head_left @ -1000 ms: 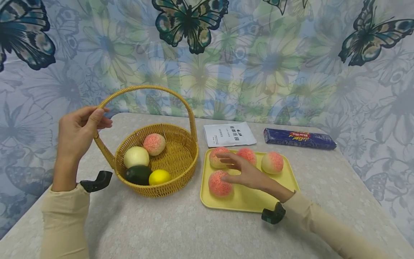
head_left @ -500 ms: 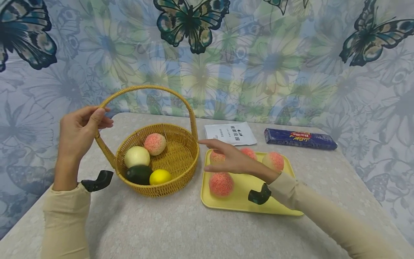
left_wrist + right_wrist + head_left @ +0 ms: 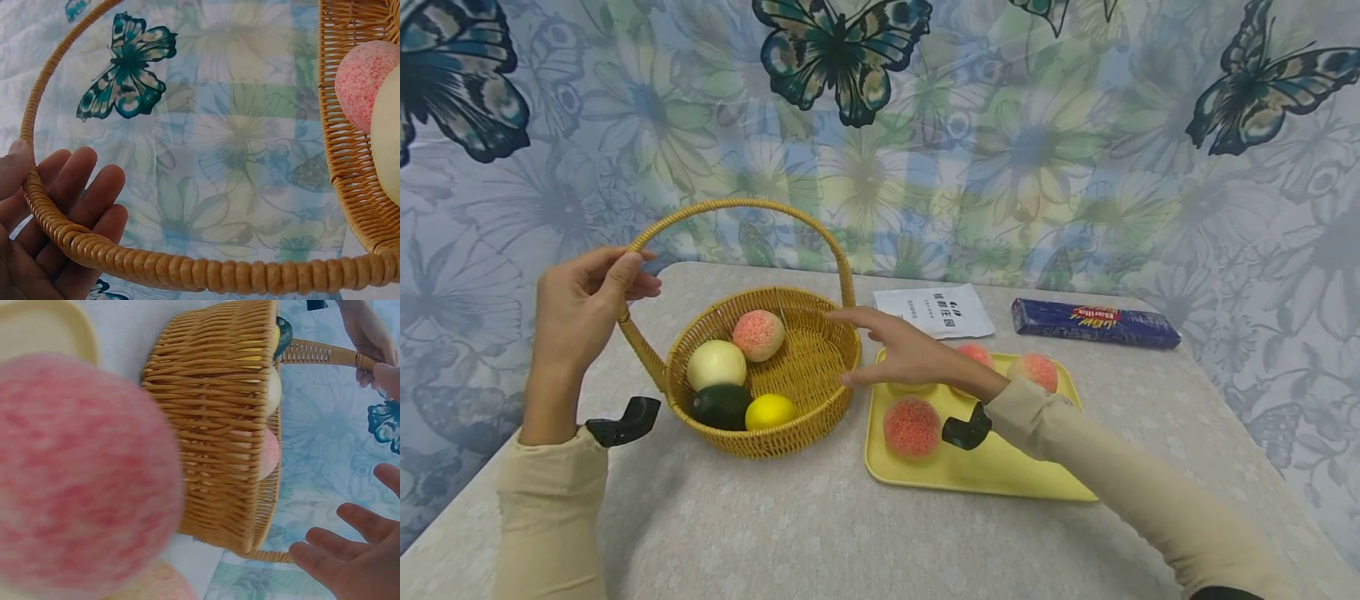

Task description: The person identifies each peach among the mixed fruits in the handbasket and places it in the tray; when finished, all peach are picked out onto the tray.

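My left hand (image 3: 583, 304) grips the handle (image 3: 739, 205) of the wicker basket (image 3: 808, 367), thumb on top and fingers curled behind it. My right hand (image 3: 904, 354) hovers flat and released, holding nothing, just right of the basket's rim, over the yellow tray (image 3: 1000, 467). Inside the basket lie a peach (image 3: 758, 333), a pale fruit, a dark one and a lemon (image 3: 770, 410); more peaches sit on the tray.

Home-like tabletop setup, butterfly curtain (image 3: 1000, 142) behind the hands, cloth-covered table (image 3: 820, 525) beneath, pasta box (image 3: 1093, 322) beyond the right hand (image 3: 910, 357)
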Motion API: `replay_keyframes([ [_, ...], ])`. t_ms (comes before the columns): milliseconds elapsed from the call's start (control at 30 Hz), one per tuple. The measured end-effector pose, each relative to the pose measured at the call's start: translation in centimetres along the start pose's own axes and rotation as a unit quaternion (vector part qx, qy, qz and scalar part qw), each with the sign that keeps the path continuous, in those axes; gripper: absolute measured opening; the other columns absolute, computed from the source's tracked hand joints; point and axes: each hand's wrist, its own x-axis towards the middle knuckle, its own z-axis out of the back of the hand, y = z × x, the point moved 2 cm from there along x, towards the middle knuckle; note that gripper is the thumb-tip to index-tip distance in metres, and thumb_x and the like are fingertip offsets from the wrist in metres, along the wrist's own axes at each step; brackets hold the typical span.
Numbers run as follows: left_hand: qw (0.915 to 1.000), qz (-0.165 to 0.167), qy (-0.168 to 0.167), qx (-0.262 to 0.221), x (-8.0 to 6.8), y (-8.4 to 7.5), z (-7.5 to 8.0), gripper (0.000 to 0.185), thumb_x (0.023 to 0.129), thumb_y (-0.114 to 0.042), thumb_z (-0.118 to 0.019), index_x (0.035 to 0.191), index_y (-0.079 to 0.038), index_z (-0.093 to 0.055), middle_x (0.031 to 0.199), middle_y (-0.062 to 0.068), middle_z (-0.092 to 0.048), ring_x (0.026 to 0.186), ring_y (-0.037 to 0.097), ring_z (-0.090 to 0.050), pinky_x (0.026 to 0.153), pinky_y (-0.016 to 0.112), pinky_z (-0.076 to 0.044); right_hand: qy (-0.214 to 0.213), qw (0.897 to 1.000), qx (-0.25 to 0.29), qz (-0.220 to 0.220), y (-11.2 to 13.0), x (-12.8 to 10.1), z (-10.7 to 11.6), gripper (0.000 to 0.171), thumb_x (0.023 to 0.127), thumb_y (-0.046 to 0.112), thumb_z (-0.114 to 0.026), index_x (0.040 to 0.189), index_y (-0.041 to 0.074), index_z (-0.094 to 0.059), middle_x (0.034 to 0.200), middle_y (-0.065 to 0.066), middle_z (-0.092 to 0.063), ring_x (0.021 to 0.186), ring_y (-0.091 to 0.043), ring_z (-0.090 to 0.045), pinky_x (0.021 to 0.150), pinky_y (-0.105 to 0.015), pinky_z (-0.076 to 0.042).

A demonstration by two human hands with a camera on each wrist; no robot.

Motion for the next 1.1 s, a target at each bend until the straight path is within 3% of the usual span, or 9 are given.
replay_keyframes([
  [300,1.0,0.001,-0.001,-0.008,-0.1,-0.1,0.2,0.029,0.098,-0.026,-0.056,0.111,-0.003,-0.069,0.073,-0.018,-0.066,0.07,-0.004,-0.065,0.065,0.008,-0.048,0.011,0.998,-0.052,0.017,1.2,3.0,0.0,0.075,0.086,0.04,-0.069,0.15,0.022,-0.033,0.153,0.006,-0.032,0.14,-0.01,-0.028,0.111,-0.039,-0.031],
  [1100,1.0,0.0,-0.001,-0.006,-0.1,0.0,0.0,0.029,0.098,-0.026,-0.056,0.111,-0.004,-0.069,0.073,-0.017,-0.066,0.071,-0.004,-0.065,0.063,0.009,-0.048,0.033,0.996,-0.081,0.003,1.3,8.3,-0.8,0.075,0.087,0.039,-0.069,0.149,0.017,-0.034,0.152,0.001,-0.034,0.14,-0.013,-0.029,0.11,-0.035,-0.033],
])
